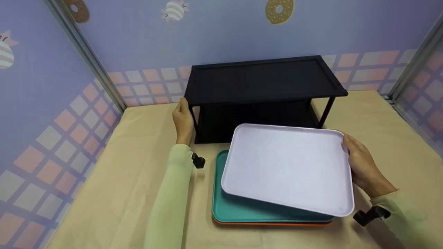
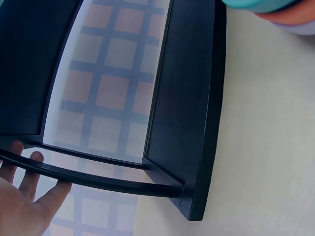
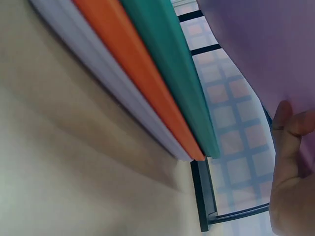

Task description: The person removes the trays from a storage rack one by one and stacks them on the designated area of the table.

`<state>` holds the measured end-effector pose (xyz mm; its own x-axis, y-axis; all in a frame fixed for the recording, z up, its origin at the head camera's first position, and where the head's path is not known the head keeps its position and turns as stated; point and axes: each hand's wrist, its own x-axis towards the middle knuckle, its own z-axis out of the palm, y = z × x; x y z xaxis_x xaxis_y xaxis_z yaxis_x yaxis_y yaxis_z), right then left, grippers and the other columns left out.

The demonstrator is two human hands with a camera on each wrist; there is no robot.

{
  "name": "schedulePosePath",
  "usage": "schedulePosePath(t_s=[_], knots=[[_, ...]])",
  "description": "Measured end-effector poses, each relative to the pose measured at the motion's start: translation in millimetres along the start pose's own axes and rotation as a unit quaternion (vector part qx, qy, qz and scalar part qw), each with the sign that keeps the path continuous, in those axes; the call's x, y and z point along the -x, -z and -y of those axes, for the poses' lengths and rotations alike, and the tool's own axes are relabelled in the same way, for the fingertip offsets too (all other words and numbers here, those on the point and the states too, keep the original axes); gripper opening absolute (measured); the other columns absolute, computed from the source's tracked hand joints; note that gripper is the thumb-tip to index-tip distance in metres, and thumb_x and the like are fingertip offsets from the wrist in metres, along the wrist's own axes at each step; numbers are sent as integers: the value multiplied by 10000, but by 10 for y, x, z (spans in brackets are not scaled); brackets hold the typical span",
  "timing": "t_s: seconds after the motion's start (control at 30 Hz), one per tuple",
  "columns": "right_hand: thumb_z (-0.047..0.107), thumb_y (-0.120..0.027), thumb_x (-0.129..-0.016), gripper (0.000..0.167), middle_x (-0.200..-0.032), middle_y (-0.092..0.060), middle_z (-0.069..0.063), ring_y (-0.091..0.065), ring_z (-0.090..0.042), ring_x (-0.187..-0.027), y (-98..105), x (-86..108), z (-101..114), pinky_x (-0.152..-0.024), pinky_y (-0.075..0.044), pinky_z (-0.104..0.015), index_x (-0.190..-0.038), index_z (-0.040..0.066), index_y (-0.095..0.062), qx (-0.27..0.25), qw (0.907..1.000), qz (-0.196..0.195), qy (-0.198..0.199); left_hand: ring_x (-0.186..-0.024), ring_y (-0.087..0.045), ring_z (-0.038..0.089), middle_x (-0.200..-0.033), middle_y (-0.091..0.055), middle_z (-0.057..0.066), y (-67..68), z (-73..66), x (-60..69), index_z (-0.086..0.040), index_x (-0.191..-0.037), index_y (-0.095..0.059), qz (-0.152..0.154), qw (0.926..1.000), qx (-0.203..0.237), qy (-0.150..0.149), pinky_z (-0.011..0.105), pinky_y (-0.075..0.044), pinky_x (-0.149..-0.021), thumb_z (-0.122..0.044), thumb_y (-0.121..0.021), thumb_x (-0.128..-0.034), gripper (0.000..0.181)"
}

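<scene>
My right hand (image 1: 361, 162) grips the right edge of a pale lavender tray (image 1: 289, 169), fingers under it in the right wrist view. That tray is held slightly tilted above a stack, apart from it at the right. On top of the stack lies a teal tray (image 1: 256, 209), over an orange tray (image 3: 140, 69) and another lavender tray (image 3: 115, 78). My left hand (image 1: 183, 121) holds the left front post of a black two-tier rack (image 1: 263, 81), just under its top shelf. The rack's lower shelf is partly hidden behind the held tray.
A beige cloth (image 1: 138, 166) covers the table. Behind the rack stands a purple wall (image 1: 221, 38) with checks and sweets printed on it; another panel (image 1: 41, 114) closes the left side. Metal frame posts (image 1: 93, 62) mark the corners.
</scene>
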<state>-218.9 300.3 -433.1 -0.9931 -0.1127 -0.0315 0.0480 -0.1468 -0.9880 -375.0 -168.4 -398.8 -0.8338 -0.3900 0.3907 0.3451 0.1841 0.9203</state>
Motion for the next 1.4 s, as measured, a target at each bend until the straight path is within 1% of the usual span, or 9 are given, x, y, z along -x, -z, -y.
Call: schedulePosePath(t_s=[0.33,0.67,0.83,0.93,1.0,1.1,1.27,1.33,1.4], knots=[[503,-365,-1091,458,-1020,-605,19,-633,-117,-841,6,-59,-47,-724,-564,-321,-1415,182,-399,580,9972,224,-420,-590,-215,73,-648,-230,-65,4,-10,11,-162,-676,-287,36,10000,-53,-24,261,-216,-612,-357,-385,-1122,496],[458,-320,-1116,624,-1174,-590,49,-632,-116,-939,-46,-205,10,-782,-577,-340,-1619,104,-216,1426,9856,597,-683,-639,-324,85,-667,-353,-25,11,-1,11,-93,-690,-389,146,9999,18,65,260,-315,-690,-343,-384,-1124,500],[486,-303,-1113,641,-1161,-590,-26,-639,-130,-920,-193,-173,139,-776,-578,-345,-1583,51,-279,1589,9822,751,-660,-1093,-568,156,-1171,-643,128,24,-15,25,112,-1141,-646,292,9995,49,143,241,-425,-993,-358,-364,-1126,548],[467,-294,-1120,645,-1312,-560,-139,-642,-121,-1029,-278,-122,216,-835,-570,-338,-1572,8,-275,1695,9798,883,-594,-845,-557,106,-898,-630,71,14,-22,28,56,-897,-621,248,9996,74,134,227,-421,-794,-364,-367,-1125,541],[440,-309,-1124,655,-1444,-482,-214,-619,-158,-1153,-316,-72,267,-885,-556,-329,-1590,-12,-221,1848,9770,902,-559,-658,-347,100,-687,-364,-9,4,-19,17,-53,-716,-403,235,9996,120,76,259,-331,-703,-359,-369,-1125,512],[406,-348,-1121,681,-1507,-408,-296,-582,-245,-1233,-354,7,338,-887,-555,-310,-1582,-66,-175,2350,9677,778,-471,-654,-284,108,-694,-246,-33,-7,-20,10,-148,-698,-310,219,9996,180,17,267,-341,-736,-334,-373,-1127,472],[401,-404,-1107,693,-1445,-477,-326,-601,-328,-1146,-398,108,429,-791,-571,-300,-1547,-110,-243,3343,9413,436,-161,-819,-430,165,-788,-363,54,-1,-8,8,-121,-731,-384,294,9994,192,62,277,-400,-945,-309,-359,-1132,443],[399,-431,-1099,681,-1434,-501,-309,-604,-349,-1148,-422,121,442,-777,-560,-278,-1553,-83,-270,3584,9331,297,-48,-966,-544,142,-947,-598,100,13,3,14,-65,-778,-529,225,9996,152,94,278,-422,-1013,-310,-368,-1130,458],[400,-455,-1089,679,-1466,-473,-291,-594,-387,-1185,-448,117,438,-790,-541,-264,-1569,-45,-273,3716,9281,208,-2,-894,-482,192,-863,-478,132,21,5,16,-20,-772,-468,266,9995,106,91,306,-418,-991,-325,-357,-1131,484]])
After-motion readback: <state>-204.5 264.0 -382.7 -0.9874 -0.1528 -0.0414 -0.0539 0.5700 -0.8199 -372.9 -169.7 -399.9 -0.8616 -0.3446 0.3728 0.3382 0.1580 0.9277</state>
